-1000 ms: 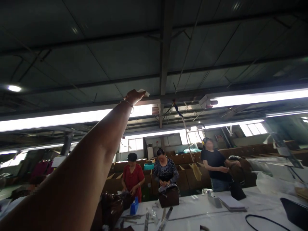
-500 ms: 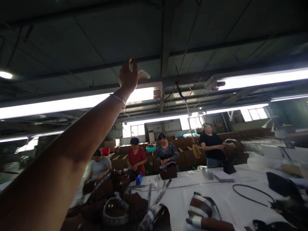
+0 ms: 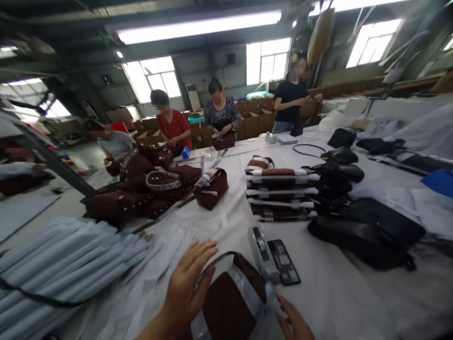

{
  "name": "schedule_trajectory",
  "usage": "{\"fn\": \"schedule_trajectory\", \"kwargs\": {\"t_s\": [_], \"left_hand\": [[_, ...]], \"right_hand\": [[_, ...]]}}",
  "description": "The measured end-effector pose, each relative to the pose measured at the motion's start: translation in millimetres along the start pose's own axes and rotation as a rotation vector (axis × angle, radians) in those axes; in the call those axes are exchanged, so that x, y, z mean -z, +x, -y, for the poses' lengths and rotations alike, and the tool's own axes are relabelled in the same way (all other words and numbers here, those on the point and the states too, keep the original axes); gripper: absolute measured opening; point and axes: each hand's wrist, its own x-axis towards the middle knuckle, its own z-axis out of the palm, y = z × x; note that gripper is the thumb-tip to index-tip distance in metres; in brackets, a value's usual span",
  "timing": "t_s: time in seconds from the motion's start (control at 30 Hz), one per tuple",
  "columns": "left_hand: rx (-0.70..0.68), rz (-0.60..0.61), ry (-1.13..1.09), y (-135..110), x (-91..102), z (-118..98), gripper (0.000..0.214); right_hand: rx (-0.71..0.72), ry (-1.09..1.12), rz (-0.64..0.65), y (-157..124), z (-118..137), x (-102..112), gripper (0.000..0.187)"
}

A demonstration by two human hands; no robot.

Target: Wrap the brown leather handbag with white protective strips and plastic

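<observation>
A brown bag (image 3: 230, 302) with strips of grey protective wrap lies on the white table (image 3: 336, 302) right in front of me. My left hand (image 3: 187, 283) rests against the bag's left side, fingers stretched out and spread. My right hand (image 3: 293, 321) shows only partly at the bottom edge; its fingers touch the wrap at the bag's right side. Just beyond the bag lie a tape dispenser (image 3: 262, 252) and a black phone (image 3: 283, 262).
A stack of wrapped brown bags (image 3: 279, 189) sits mid-table, a heap of brown bags (image 3: 148, 189) to its left, black bags (image 3: 364, 231) on the right, rolled white sheets (image 3: 67, 255) on the left. Several people work along the table's far side.
My view has swung down from the ceiling to the table. My left arm, raised toward the overhead light, has come down onto the brown bag. My right hand has come into view.
</observation>
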Motion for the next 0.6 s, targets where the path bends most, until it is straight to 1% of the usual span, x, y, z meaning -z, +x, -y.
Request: {"fn": "schedule_trajectory", "kwargs": {"t_s": [0.03, 0.07, 0.1, 0.13, 0.2, 0.27, 0.33, 0.4, 0.43, 0.5, 0.6], "left_hand": [[0.127, 0.022, -0.058, -30, -13.0, 26, 0.034], [0.221, 0.03, -0.092, -60, -23.6, 50, 0.033], [0.303, 0.06, -0.101, -89, -31.7, 70, 0.034], [0.352, 0.074, -0.084, -116, -37.7, 88, 0.035], [0.365, 0.097, 0.013, -163, -45.5, 117, 0.036], [0.344, 0.052, 0.153, -195, -51.3, 138, 0.039], [0.348, -0.028, 0.276, -215, -58.2, 152, 0.045], [0.393, -0.094, 0.34, -229, -67.1, 161, 0.052], [0.419, -0.113, 0.351, -234, -72.2, 164, 0.055], [0.453, -0.149, 0.355, -244, -83.1, 170, 0.061], [0.448, -0.198, 0.352, -254, -97.6, 175, 0.063]], "right_hand": [[-0.042, 0.028, 0.036, -1, -6, -3, 0.048], [-0.083, 0.052, 0.061, -2, -11, -5, 0.052], [-0.12, 0.072, 0.076, -3, -13, -8, 0.055], [-0.157, 0.093, 0.093, -3, -14, -12, 0.058], [-0.241, 0.164, 0.129, -4, -13, -21, 0.065], [-0.34, 0.276, 0.146, -4, -11, -31, 0.076], [-0.427, 0.418, 0.141, -3, -10, -41, 0.088], [-0.475, 0.547, 0.133, 0, -7, -47, 0.092], [-0.481, 0.595, 0.139, 2, -6, -49, 0.089], [-0.468, 0.643, 0.189, 5, -1, -51, 0.078], [-0.394, 0.611, 0.266, 10, 6, -57, 0.063]]}}
